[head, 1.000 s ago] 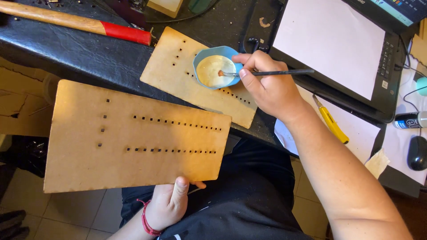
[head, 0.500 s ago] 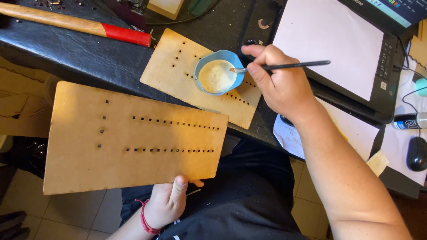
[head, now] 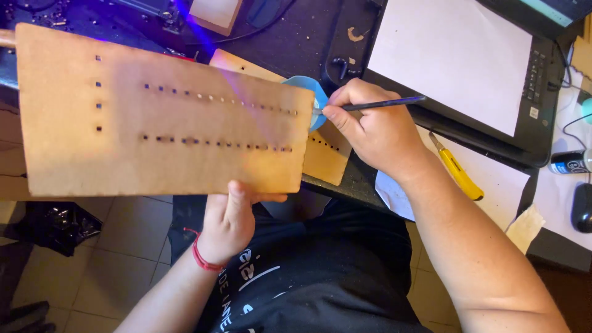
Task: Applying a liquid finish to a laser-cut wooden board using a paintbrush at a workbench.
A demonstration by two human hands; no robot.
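Left hand (head: 228, 222) is gripping the board (head: 163, 117) by its lower edge, presenting its end; right hand (head: 376, 129) is pinching the brush (head: 382, 103), tip at that edge, beside the blue cup (head: 311, 86).

Hands (head: 228, 222) with board (head: 166, 117) and brush (head: 382, 103)

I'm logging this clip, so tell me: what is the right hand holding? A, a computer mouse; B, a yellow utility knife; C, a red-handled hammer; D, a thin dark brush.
D: the right hand pinches a thin dark brush, its tip at the blue cup; the yellow utility knife lies on the desk.
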